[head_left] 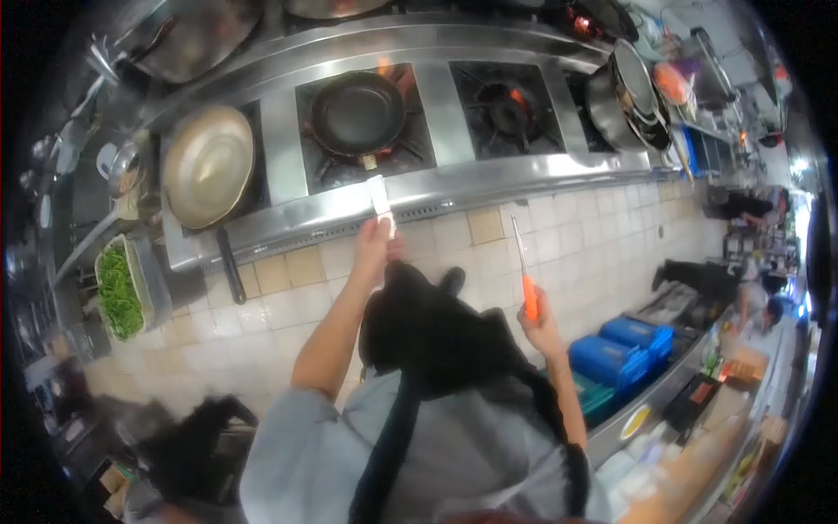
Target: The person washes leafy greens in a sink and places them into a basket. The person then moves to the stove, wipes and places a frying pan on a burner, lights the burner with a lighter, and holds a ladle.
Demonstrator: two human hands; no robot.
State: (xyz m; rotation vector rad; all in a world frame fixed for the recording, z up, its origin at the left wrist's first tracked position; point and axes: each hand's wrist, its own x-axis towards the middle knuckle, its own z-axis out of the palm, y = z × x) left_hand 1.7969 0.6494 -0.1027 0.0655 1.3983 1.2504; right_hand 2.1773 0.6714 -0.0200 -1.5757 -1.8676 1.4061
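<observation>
A dark frying pan (358, 113) sits on a lit burner of the steel stove, and my left hand (378, 244) is closed around its handle, which is wrapped in a white cloth (379, 194). Over the tiled floor, to the right, my right hand (541, 323) grips a thin tool with an orange handle (530, 299); its narrow metal end points up toward the stove. The tool's exact kind cannot be told.
A large pale pan (209, 166) stands on the left burner, its handle jutting over the edge. Flames show at the bare middle burner (511, 112). Stacked pots (615, 109) stand right. Greens fill a container (122, 288). Blue bins (611, 356) and other people are nearby.
</observation>
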